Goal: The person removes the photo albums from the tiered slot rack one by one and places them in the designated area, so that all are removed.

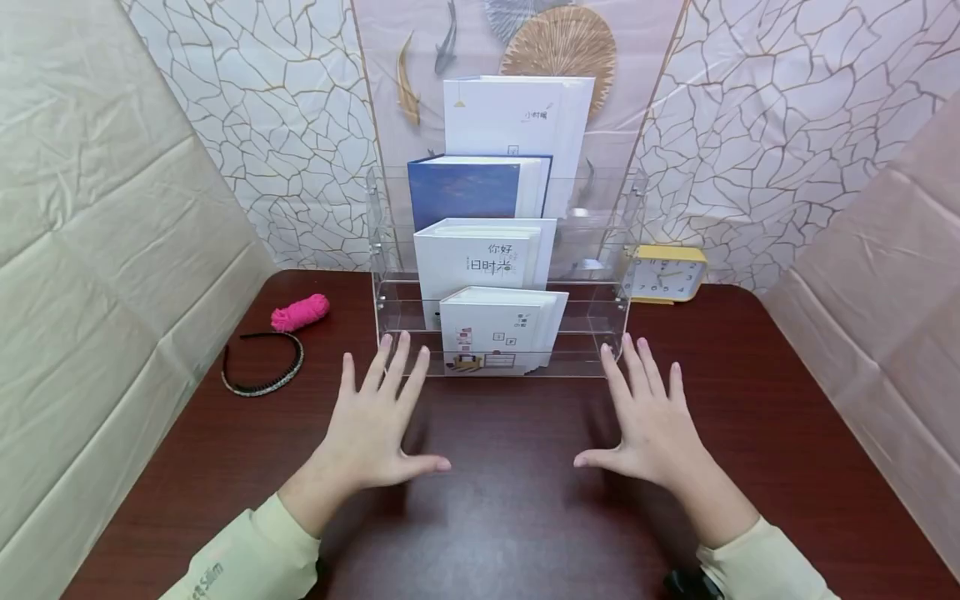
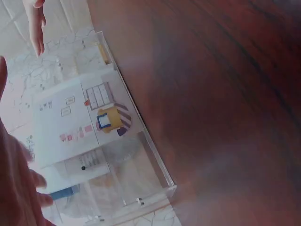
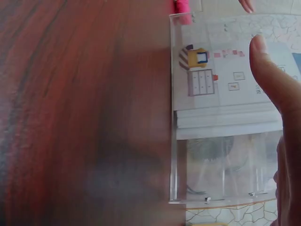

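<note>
Both hands hover palm down over the table in front of a clear acrylic book rack (image 1: 588, 342), fingers spread and nothing held. The left hand (image 1: 375, 421) has its fingertips near the rack's front left corner. At the front right corner are the fingertips of the right hand (image 1: 648, 417). Four tiers of the rack hold books: a small white book (image 1: 487, 329) in front, a white book with black lettering (image 1: 480, 260) behind it, then a blue-covered book (image 1: 465, 190), and a tall white book (image 1: 510, 112) at the back. The wrist views show the front book's furniture drawings.
On the left of the table (image 1: 510, 517) lie a bundle of pink yarn (image 1: 300, 312) and a black headband (image 1: 262, 387) with a glittery edge. A yellow-framed clock (image 1: 665, 273) stands right of the rack. Pale cloth walls (image 1: 112, 208) enclose both sides, with a patterned backdrop behind.
</note>
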Demonstrator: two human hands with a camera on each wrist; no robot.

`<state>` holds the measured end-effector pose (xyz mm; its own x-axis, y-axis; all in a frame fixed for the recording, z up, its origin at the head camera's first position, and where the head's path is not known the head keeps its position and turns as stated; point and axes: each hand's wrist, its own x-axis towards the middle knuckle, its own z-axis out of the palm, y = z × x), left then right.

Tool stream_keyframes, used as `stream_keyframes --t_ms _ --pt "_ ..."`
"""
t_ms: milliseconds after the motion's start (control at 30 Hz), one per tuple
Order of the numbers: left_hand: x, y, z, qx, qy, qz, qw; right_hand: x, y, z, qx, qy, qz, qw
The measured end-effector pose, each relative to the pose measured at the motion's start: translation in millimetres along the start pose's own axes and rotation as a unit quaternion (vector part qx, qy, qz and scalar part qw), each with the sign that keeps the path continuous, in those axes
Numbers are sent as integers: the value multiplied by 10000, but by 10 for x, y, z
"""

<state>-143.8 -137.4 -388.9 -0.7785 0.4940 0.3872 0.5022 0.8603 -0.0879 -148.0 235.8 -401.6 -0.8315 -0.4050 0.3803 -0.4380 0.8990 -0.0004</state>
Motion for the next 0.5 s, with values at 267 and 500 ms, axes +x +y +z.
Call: stream_keyframes --t_ms 267,500 --pt "431 -562 -297 -2315 1356 -1578 9503 273 130 -120 2622 245 287 9643" --pt "887 -955 -248 -4758 1185 -3039 8168 654 185 -134 4217 553 839 9011"
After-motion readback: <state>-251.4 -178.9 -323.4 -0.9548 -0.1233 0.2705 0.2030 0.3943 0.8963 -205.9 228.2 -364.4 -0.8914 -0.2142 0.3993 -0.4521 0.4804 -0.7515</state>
